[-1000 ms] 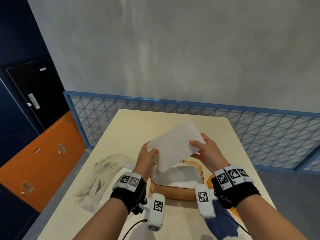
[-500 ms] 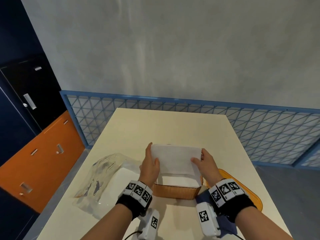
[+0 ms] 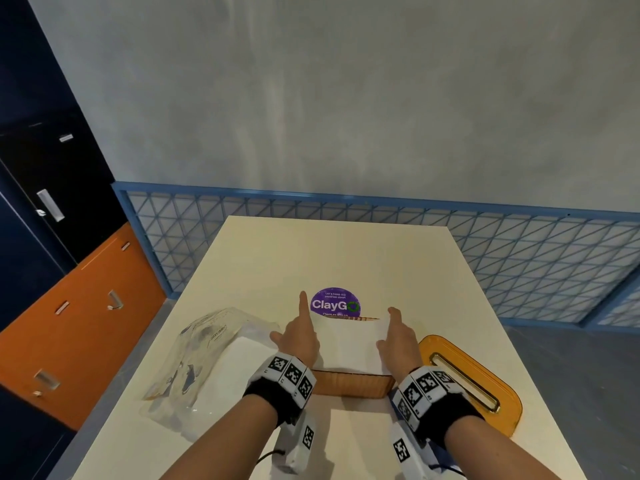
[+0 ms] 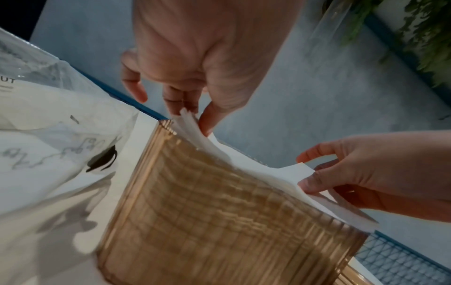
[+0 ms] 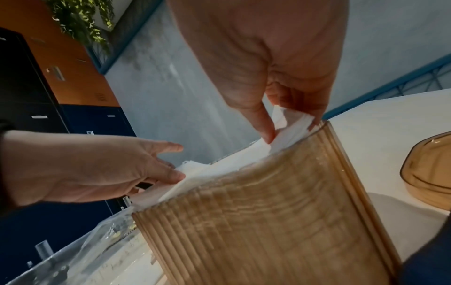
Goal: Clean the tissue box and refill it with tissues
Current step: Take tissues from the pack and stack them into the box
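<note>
While pinched at each short end by left hand (image 3: pixel 300 336) and right hand (image 3: pixel 398 337), tissues (image 3: pixel 346 341) lengthwise left-to-right atop open tissue box (image 3: pixel 349 384).

ClayGo sticker (image 3: pixel 335 304) lower text was hidden behind tissue stack (image 3: pixel 347 344); small print unreadable. Amber tissue box (image 4: pixel 219 221) wall was motion-blurred, bottom cropped. Plastic bag (image 3: pixel 207 355) lettering too small. Blue cloth (image 5: pixel 429 256) was cut off by edge.

Grey plaster wall (image 3: pixel 346 98) behind a cream table (image 3: pixel 329 251), blue lattice railing (image 3: pixel 519 258) along its far edge, dark blue and orange lockers (image 3: pixel 86 306) left, grey floor (image 3: pixel 571 375) right.
</note>
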